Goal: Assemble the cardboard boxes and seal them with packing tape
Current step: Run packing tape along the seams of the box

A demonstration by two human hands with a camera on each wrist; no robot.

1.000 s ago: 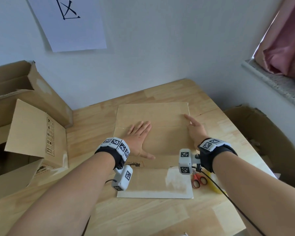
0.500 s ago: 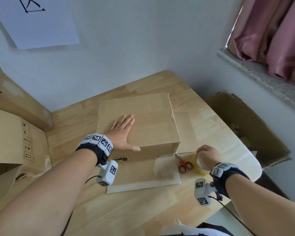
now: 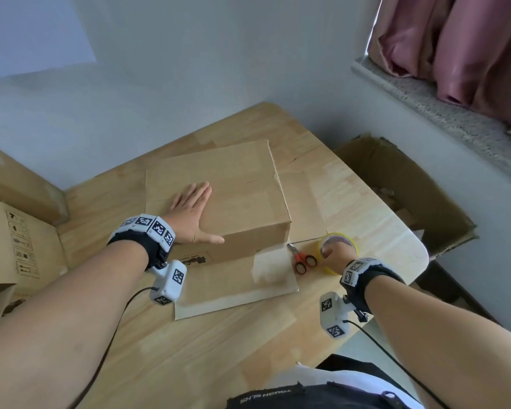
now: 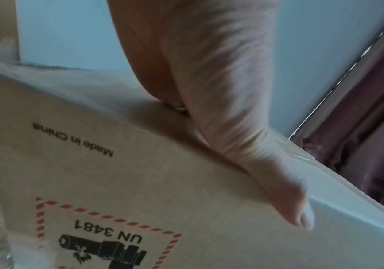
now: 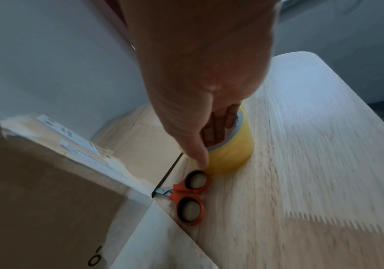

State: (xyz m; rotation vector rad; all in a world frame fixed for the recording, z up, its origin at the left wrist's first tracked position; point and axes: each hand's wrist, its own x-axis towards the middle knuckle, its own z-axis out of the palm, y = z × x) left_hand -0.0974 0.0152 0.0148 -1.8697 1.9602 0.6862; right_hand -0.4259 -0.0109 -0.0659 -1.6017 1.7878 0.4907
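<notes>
Cardboard box [image 3: 236,190] sits mid-frame on the wooden table [image 3: 219,349], top flaps folded down, one flap [image 3: 236,284] lying flat on the table toward the bottom of the frame. Left hand [image 3: 192,215] lies flat on the box top, fingers straight, thumb along the near edge. Right hand [image 3: 335,255], lower right of center, grasps the yellow tape roll [image 5: 231,154]: fingers inside the core, thumb outside. Orange scissors [image 3: 303,261] lie just left of the roll, touching it. Another open box [image 3: 410,196] at right, beyond the table.
</notes>
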